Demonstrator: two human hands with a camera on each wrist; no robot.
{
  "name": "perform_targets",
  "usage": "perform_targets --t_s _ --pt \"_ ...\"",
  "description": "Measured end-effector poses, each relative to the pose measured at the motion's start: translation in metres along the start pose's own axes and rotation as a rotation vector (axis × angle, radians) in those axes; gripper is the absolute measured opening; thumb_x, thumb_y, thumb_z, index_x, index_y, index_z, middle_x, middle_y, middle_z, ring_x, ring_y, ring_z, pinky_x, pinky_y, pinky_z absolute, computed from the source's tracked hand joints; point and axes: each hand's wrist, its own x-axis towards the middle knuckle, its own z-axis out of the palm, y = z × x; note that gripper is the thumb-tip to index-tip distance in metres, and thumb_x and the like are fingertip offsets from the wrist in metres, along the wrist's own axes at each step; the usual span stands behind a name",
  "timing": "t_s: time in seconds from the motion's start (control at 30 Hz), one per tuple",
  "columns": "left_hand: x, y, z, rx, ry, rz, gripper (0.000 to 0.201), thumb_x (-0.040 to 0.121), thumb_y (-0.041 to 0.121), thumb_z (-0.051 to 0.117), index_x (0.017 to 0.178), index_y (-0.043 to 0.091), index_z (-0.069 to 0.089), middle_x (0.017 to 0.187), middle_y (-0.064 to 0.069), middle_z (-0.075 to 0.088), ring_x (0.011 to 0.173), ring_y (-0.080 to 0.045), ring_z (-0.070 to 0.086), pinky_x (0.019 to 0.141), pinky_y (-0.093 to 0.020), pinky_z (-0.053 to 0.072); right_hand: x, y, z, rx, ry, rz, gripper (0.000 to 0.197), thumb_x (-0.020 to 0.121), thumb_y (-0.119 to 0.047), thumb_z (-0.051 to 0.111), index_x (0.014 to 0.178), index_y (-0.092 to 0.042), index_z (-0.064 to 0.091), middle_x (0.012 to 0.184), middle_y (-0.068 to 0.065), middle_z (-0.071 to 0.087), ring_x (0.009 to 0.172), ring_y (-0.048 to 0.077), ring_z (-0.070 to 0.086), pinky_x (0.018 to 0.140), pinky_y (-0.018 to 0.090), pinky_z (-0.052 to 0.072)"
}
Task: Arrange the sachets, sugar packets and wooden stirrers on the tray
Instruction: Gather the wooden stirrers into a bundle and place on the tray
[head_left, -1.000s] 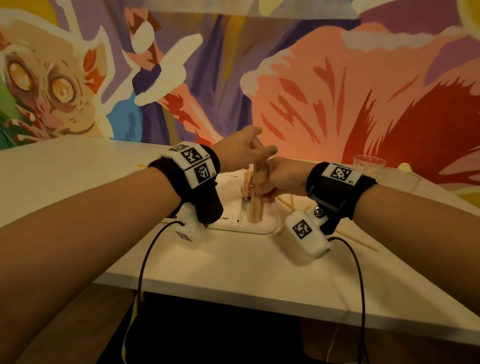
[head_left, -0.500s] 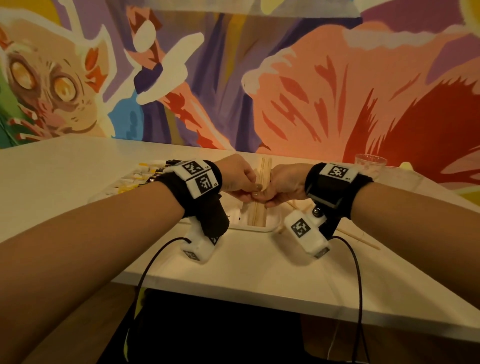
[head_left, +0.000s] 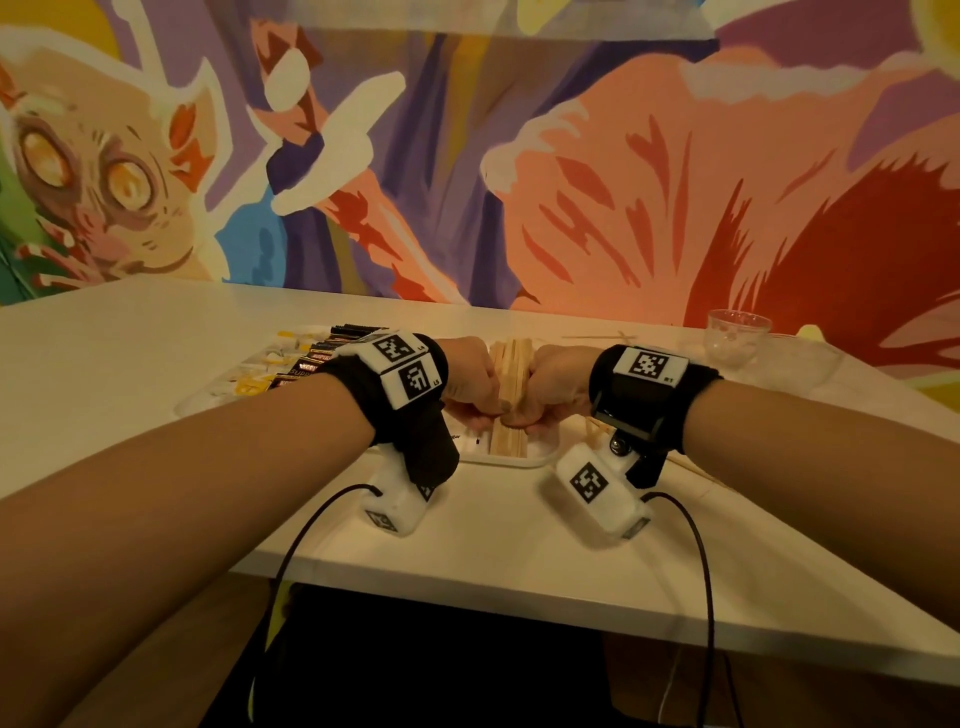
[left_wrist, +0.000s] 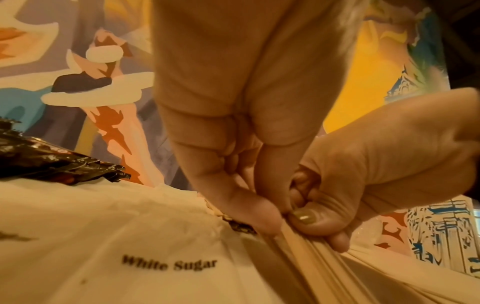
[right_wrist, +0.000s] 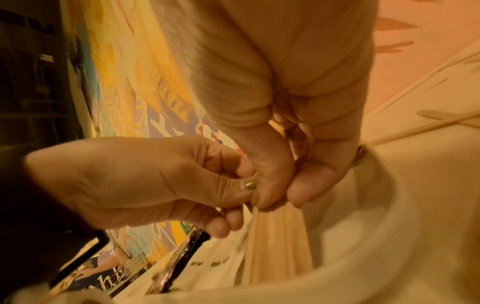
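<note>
Both hands grip one bundle of wooden stirrers from either side, low over the right end of the white tray. My left hand pinches the bundle's left side and my right hand its right side. In the left wrist view my left hand's fingers meet the right thumb on the stirrers. A white sugar packet lies just left of the bundle. Dark sachets and yellow sachets fill the tray's left part.
A few loose stirrers lie on the white table right of the tray, and another stirrer lies behind my right hand. A glass cup stands at the back right. The painted wall runs along the table's far edge.
The bundle stood upright over the tray one second ago. Both hands have since come down and tipped it to lie along the tray, still gripping it.
</note>
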Motion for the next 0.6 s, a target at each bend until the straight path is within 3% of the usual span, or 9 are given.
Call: perform_targets --t_s 0.07,0.13,0.23,0.33,0.43,0.53,0.6 --pt "-0.002 0.0 0.0 0.036 -0.02 -0.013 0.007 0.085 0.002 0.064 0.092 0.0 0.062 0.083 -0.014 0.065 0.077 -0.022 0.063 0.086 -0.037 0.055 -0.003 0.0 0.002 -0.007 0.037 -0.006 0.024 0.083 0.017 0.053 0.094 -0.003 0.061 0.077 0.007 0.056 0.068 0.015 0.055 0.074 0.028 0.052" --pt "-0.003 0.0 -0.001 0.091 -0.038 -0.026 0.022 0.086 0.004 0.065 0.106 -0.003 0.062 0.094 -0.017 0.066 0.085 -0.024 0.062 0.094 -0.038 0.052 -0.006 0.0 0.003 0.0 0.078 -0.003 0.034 0.082 0.019 0.052 0.114 0.006 0.057 0.077 0.01 0.055 0.069 0.019 0.054 0.085 0.037 0.05" --pt "-0.003 0.001 -0.001 0.116 -0.057 -0.046 0.027 0.085 0.004 0.065 0.111 -0.002 0.061 0.096 -0.016 0.066 0.084 -0.022 0.061 0.095 -0.035 0.051 -0.009 0.0 0.004 -0.018 0.091 0.0 0.039 0.082 0.017 0.054 0.12 0.009 0.053 0.081 0.014 0.055 0.08 0.026 0.057 0.097 0.042 0.048" --pt "-0.003 0.001 -0.001 0.129 -0.051 -0.04 0.025 0.083 0.003 0.068 0.108 -0.002 0.062 0.087 -0.013 0.067 0.077 -0.02 0.062 0.09 -0.033 0.053 -0.013 -0.001 0.004 -0.042 0.097 -0.003 0.039 0.082 0.015 0.058 0.12 0.009 0.055 0.093 0.02 0.059 0.076 0.023 0.057 0.091 0.04 0.049" --pt "-0.002 0.001 0.0 0.128 -0.052 -0.033 0.027 0.082 0.002 0.069 0.107 -0.004 0.063 0.084 -0.013 0.068 0.073 -0.019 0.062 0.089 -0.033 0.054 -0.014 0.0 0.004 -0.054 0.104 0.002 0.032 0.082 0.013 0.059 0.115 0.009 0.058 0.101 0.022 0.06 0.081 0.025 0.059 0.096 0.04 0.05" --pt "-0.001 0.003 -0.002 0.186 -0.031 -0.011 0.032 0.081 0.01 0.072 0.109 -0.004 0.066 0.099 -0.017 0.071 0.089 -0.025 0.067 0.096 -0.036 0.051 -0.011 0.001 -0.001 -0.034 0.127 0.013 0.016 0.083 0.014 0.057 0.087 -0.001 0.06 0.081 0.015 0.061 0.071 0.022 0.06 0.083 0.035 0.052" --pt "0.0 0.006 -0.003 0.21 0.015 0.01 0.033 0.08 0.017 0.074 0.106 -0.003 0.068 0.098 -0.015 0.071 0.09 -0.025 0.068 0.094 -0.036 0.052 -0.008 0.002 -0.007 -0.058 0.187 0.024 0.018 0.083 0.012 0.058 0.086 -0.004 0.053 0.077 0.013 0.059 0.077 0.025 0.063 0.083 0.037 0.054"
